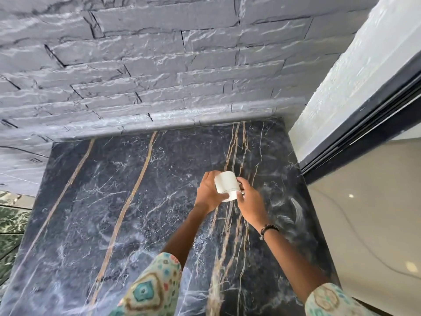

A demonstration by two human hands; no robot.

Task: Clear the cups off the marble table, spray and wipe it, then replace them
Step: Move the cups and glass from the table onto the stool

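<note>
Right now both hands meet over the marble table (pixel 95 213), toward its right side and well short of the far stone wall (pixel 159 65). The left hand (pixel 208 192) wraps its fingers round the side of a white cup (pixel 226 185), and the right hand (pixel 249 200) pinches it at the handle side, so both grip the one cup. It appears tilted, and whether its base touches the marble cannot be told. No other cup shows on the slab. Pale streaks near the right edge suggest the surface may be damp; if so, a cup set down at a tilt could skid or tip. Letting go with one hand too soon could let it rotate and knock the stone.
</note>
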